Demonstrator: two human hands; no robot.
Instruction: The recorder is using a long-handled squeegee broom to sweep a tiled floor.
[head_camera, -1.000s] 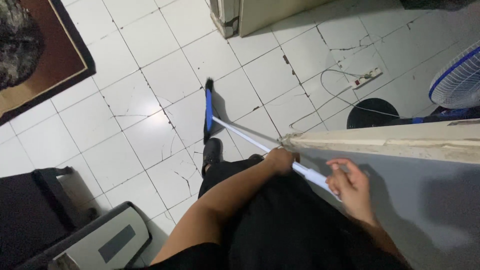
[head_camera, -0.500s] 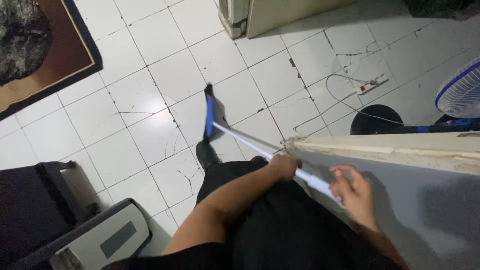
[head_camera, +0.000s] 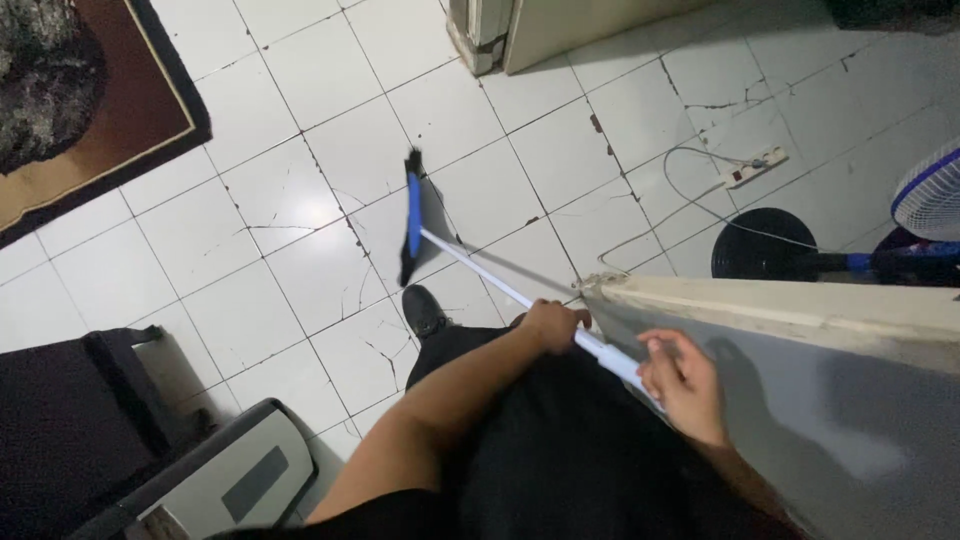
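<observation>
We locate the broom head (head_camera: 411, 225) on the tiled floor (head_camera: 250, 260) at frame centre, its handle (head_camera: 500, 288) running to lower right. The rug (head_camera: 90, 110) lies upper left, the power strip (head_camera: 755, 166) upper right, the fan (head_camera: 930, 195) at the right edge, and a chair (head_camera: 70, 430) lower left.

Brown rug (head_camera: 95, 120) upper left, power strip (head_camera: 755, 167) and fan (head_camera: 925, 205) at right, grey bin (head_camera: 215, 480) lower left, cracked white tiles (head_camera: 300, 260).
</observation>
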